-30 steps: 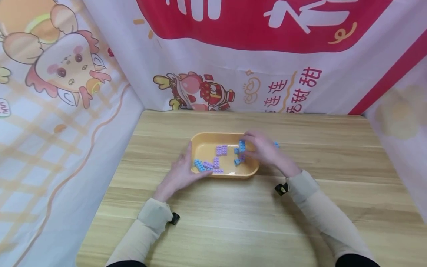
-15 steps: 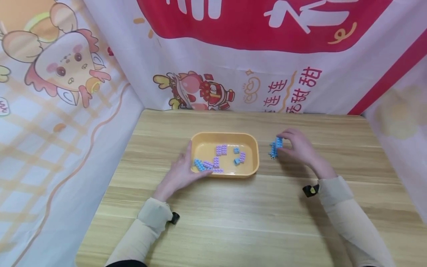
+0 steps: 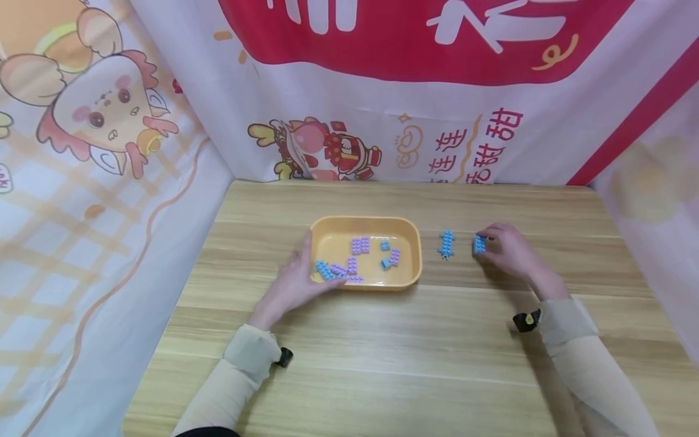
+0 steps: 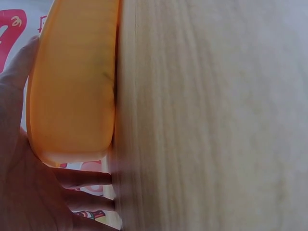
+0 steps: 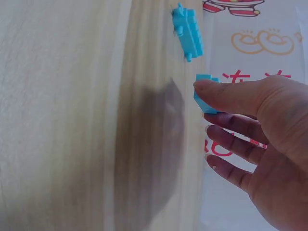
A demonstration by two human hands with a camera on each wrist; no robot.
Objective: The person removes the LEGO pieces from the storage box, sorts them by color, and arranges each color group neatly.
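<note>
My left hand (image 3: 290, 279) rests against the left end of an orange-yellow plastic tray (image 3: 368, 287), its thumb along the front rim. In the left wrist view, its other fingers reach straight down beside the tray's end wall. To the right, my right hand (image 3: 512, 254) pinches a blue toy building brick (image 3: 480, 244) between thumb and fingers. The right wrist view shows the thumb covering part of that brick (image 5: 207, 100). Left of it, a narrow blue piece (image 3: 446, 244) with small side pegs sits on the table.
Inside the tray are purple bricks (image 3: 360, 245) and blue bricks (image 3: 324, 270), some bunched in the front left corner. The wooden table (image 3: 382, 352) meets a printed cloth (image 3: 415, 133) at its back edge. More cloth hangs at both sides.
My right hand has carried the blue brick out of the tray, past the narrow blue piece, to the right. My left hand has stayed at the tray's left end.
</note>
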